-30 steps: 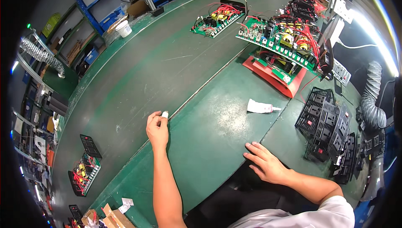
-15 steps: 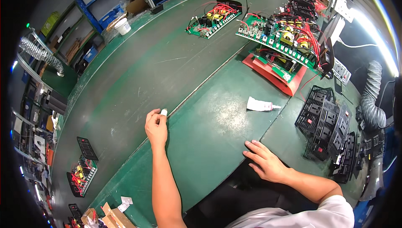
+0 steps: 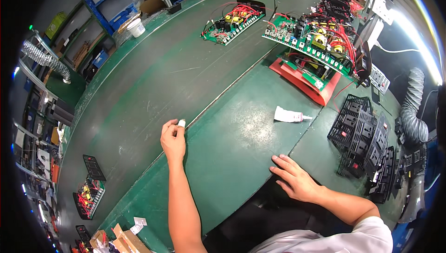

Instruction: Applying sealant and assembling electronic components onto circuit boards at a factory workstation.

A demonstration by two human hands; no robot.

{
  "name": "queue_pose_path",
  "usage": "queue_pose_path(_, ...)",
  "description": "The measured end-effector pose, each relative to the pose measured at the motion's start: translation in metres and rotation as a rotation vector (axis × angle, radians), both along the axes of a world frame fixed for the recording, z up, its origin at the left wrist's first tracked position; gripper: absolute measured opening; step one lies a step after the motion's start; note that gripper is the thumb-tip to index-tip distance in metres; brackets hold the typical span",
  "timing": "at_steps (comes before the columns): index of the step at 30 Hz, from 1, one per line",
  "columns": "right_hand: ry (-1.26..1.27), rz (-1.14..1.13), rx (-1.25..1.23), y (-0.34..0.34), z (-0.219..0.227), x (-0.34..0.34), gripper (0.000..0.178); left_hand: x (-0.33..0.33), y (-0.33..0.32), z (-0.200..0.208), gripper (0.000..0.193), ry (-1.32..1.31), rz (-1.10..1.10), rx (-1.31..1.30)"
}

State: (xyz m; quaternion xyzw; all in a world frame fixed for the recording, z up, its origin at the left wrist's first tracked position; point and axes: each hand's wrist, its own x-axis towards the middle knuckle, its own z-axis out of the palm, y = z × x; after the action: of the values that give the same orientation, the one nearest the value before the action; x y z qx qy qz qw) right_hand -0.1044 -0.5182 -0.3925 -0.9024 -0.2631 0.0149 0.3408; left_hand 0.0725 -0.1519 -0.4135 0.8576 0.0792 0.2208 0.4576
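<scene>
My left hand (image 3: 173, 142) is over the seam between the dark belt and the green worktop, its thumb and fingers closed together. A small white cap-like piece (image 3: 181, 123) shows at the fingertips; its exact kind is too small to tell. My right hand (image 3: 295, 179) lies with fingers spread on the worktop's near edge, holding nothing. Beyond it a white squeeze tube (image 3: 288, 115) with a pointed nozzle rests on its side on the green worktop (image 3: 223, 160).
Wired circuit boards stand on the dark belt (image 3: 139, 99), one far (image 3: 232, 24), another near left (image 3: 89, 197). More boards (image 3: 316, 44) are stacked over a red holder (image 3: 306, 83). Black slotted housings (image 3: 357, 132) lie at right. Cardboard pieces (image 3: 125, 241) sit at lower left.
The boards on the dark belt have shifted slightly left and toward me. Both hands and the white tube have stayed in place.
</scene>
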Motion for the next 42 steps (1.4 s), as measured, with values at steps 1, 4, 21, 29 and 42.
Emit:
queue_pose_path(1, 0.003, 0.002, 0.000, 0.000, 0.000, 0.000, 0.050, 0.000, 0.002, 0.000, 0.019, 0.011, -0.002, 0.006)
queue_pose_path(4, -0.004, -0.007, 0.002, -0.004, 0.000, -0.001, 0.051, 0.002, -0.004, 0.000, 0.015, 0.011, -0.014, 0.014)
queue_pose_path(21, -0.520, 0.408, 0.276, 0.072, 0.112, 0.001, 0.037, 0.016, 0.005, -0.021, 0.021, -0.087, -0.072, 0.040)
queue_pose_path(29, -0.721, 0.685, 0.512, 0.148, 0.160, -0.006, 0.028, 0.021, 0.023, -0.028, 0.026, -0.066, -0.040, 0.114)
queue_pose_path(42, -0.294, 0.673, 0.522, 0.136, 0.165, -0.013, 0.047, 0.004, 0.012, -0.023, 0.021, -0.106, 0.012, 0.036)
